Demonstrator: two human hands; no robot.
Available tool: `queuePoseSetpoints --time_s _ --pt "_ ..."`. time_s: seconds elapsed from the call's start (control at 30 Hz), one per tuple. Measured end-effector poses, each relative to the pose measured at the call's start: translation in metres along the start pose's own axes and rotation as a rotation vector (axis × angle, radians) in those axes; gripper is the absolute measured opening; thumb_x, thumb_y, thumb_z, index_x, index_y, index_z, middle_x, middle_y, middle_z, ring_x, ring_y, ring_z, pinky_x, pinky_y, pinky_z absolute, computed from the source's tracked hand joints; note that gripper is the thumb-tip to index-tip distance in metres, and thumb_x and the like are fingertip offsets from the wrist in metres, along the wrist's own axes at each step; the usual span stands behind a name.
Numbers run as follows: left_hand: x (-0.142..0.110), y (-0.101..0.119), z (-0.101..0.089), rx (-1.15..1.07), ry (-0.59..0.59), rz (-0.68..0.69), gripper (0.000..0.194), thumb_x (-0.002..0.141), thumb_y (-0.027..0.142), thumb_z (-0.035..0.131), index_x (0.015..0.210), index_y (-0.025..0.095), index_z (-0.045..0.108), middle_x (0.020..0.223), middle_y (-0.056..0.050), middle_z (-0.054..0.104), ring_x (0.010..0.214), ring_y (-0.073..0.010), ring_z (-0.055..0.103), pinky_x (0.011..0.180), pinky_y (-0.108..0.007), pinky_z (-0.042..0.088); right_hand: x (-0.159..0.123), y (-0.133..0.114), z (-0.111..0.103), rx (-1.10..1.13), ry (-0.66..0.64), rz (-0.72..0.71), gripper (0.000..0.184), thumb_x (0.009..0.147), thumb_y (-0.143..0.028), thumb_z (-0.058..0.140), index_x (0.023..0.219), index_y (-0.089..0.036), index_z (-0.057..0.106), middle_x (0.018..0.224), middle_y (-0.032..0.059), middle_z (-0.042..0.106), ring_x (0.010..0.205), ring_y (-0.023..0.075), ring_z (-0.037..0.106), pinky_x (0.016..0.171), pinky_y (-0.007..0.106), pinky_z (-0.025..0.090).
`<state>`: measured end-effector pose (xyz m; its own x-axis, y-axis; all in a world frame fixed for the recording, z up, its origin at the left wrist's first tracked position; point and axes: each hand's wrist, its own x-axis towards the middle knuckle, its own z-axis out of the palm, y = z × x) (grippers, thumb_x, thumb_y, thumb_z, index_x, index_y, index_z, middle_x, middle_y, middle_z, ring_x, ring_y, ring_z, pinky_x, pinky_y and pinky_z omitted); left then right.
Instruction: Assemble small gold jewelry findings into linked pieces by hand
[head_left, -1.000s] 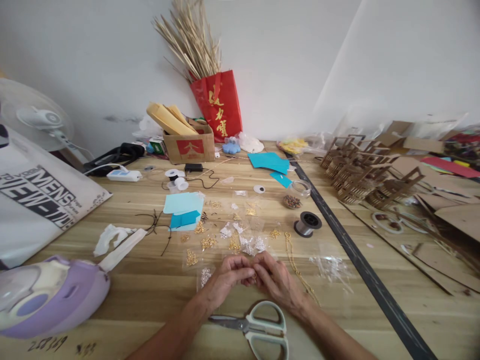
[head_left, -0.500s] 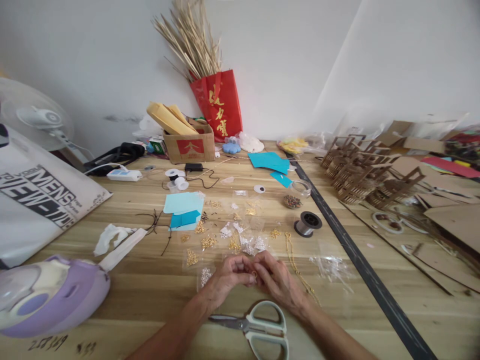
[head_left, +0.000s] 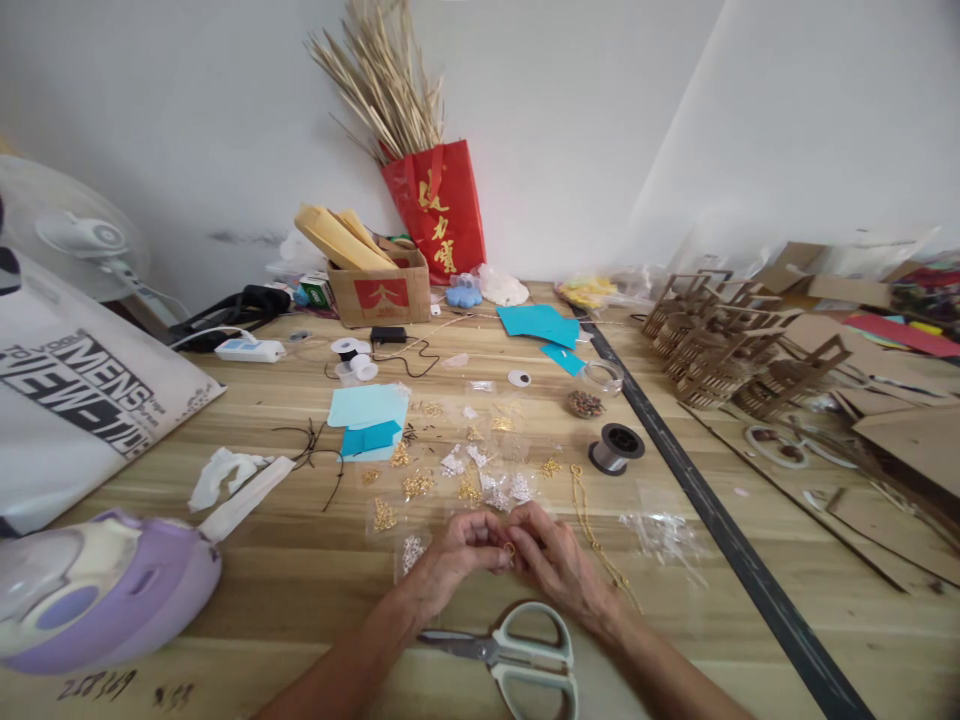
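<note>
Looking on from afar, I had wooden table (head_left: 300, 585) spread across lower view. Scissors (head_left: 491, 648) lay near bottom edge, blades pointing left, handles right. Left hand (head_left: 457, 555) and right hand (head_left: 559, 565) met just beyond scissors, fingers of both curled inward, pinching. Gold chain (head_left: 597, 548) lay loose beside right hand. Tiny gold ring (head_left: 510, 548) sat between both hands' fingertips, grasped there; I couldn't tell which fingers bore most.

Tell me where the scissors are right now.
In the head view, the scissors lie on the wooden table at bottom centre, slightly right, just on the near side of the left hand and right hand.
</note>
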<state>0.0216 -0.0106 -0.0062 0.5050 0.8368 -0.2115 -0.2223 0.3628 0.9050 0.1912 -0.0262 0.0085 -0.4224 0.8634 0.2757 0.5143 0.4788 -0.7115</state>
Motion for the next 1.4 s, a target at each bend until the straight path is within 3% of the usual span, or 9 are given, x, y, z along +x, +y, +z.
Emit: queuePoseSetpoints --time_s 0.27,0.53,0.77,0.97,1.13,1.4 --pt "0.002 0.000 0.000 -0.010 -0.002 0.000 0.014 0.062 0.016 0.073 0.073 0.013 0.068 0.065 -0.001 0.064 0.063 -0.0134 0.055 0.062 -0.025 0.041 0.001 -0.002 -0.001 0.110 -0.047 0.066 0.019 0.096 -0.026 0.035 0.089 -0.020 0.051 0.074 -0.0010 0.059 0.058 0.0103 0.055 0.056 0.019 0.043" --pt "-0.001 0.000 0.001 -0.004 -0.007 0.004 0.013 0.063 0.016 0.071 0.074 0.012 0.067 0.065 -0.001 0.063 0.063 -0.0130 0.055 0.063 -0.025 0.042 -0.001 0.005 0.003 0.124 -0.054 0.040 0.020 0.096 -0.026 0.033 0.091 -0.019 0.051 0.075 -0.0007 0.057 0.057 0.0098 0.053 0.057 0.020 0.041" --pt "0.000 0.000 0.001 0.011 -0.003 0.008 0.016 0.065 0.023 0.072 0.074 0.011 0.068 0.066 -0.002 0.065 0.063 -0.0138 0.056 0.063 -0.025 0.042 0.000 0.003 0.003 0.129 -0.054 0.064 0.018 0.096 -0.026 0.036 0.088 -0.020 0.051 0.075 -0.0008 0.058 0.061 0.0108 0.054 0.059 0.020 0.041" --pt "-0.001 0.002 0.004 0.032 0.013 0.009 0.018 0.067 0.028 0.072 0.071 0.011 0.066 0.065 -0.002 0.065 0.063 -0.0141 0.056 0.064 -0.025 0.041 -0.002 0.002 0.005 0.191 -0.054 0.078 0.021 0.097 -0.032 0.035 0.088 -0.020 0.050 0.067 -0.0022 0.055 0.054 0.0098 0.050 0.053 0.019 0.039" --pt "-0.002 0.003 0.004 0.034 -0.001 0.069 0.019 0.072 0.031 0.068 0.071 0.012 0.064 0.064 -0.002 0.064 0.062 -0.0135 0.055 0.063 -0.024 0.040 -0.001 0.000 0.006 0.215 -0.036 0.079 0.023 0.097 -0.034 0.034 0.088 -0.019 0.049 0.066 -0.0028 0.055 0.055 0.0094 0.050 0.056 0.019 0.040" --pt "-0.003 0.012 0.008 0.112 0.085 0.094 0.025 0.066 0.035 0.071 0.062 0.013 0.059 0.058 0.000 0.059 0.059 -0.0133 0.053 0.060 -0.024 0.039 -0.001 -0.007 0.005 0.221 -0.033 0.079 0.018 0.097 -0.031 0.037 0.098 -0.019 0.051 0.067 -0.0026 0.058 0.057 0.0105 0.052 0.055 0.019 0.040"
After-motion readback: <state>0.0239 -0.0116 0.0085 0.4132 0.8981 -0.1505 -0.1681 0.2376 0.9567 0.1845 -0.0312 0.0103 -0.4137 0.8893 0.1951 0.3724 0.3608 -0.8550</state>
